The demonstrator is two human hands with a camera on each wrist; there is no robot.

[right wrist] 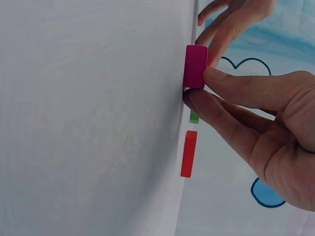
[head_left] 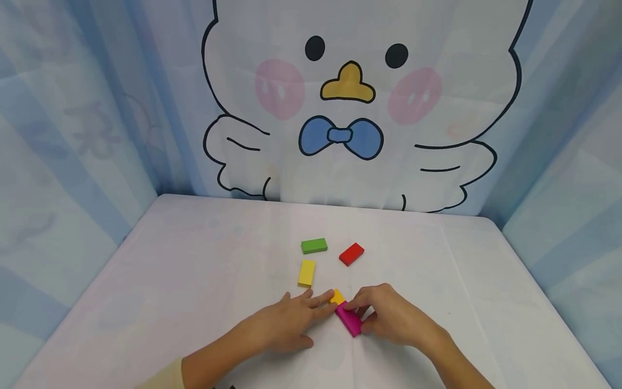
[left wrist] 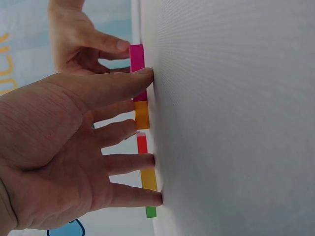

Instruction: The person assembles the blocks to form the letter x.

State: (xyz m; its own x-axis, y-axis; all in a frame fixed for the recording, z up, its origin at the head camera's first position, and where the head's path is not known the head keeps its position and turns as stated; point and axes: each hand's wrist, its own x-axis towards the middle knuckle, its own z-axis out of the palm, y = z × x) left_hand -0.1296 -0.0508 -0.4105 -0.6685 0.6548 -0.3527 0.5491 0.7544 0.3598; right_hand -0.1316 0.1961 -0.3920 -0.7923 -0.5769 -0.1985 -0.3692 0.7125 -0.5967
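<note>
Pinching the magenta block point(head_left: 349, 320), lower centre of the head view, between thumb and fingertips of the right hand point(head_left: 389, 317); spreading the left hand point(head_left: 291, 327) with nearly straight fingers, gripping nothing, against or just beside the orange block point(head_left: 338, 296), up-left of the magenta block. Could skew the pair if pushed unevenly, or bump the yellow block point(head_left: 306, 273), near the left fingertips, through a careless sweep. Hard to make out: the orange block's outline, partly covered by fingers. Cut off at the bottom edge: the right forearm point(head_left: 454, 359).
</note>
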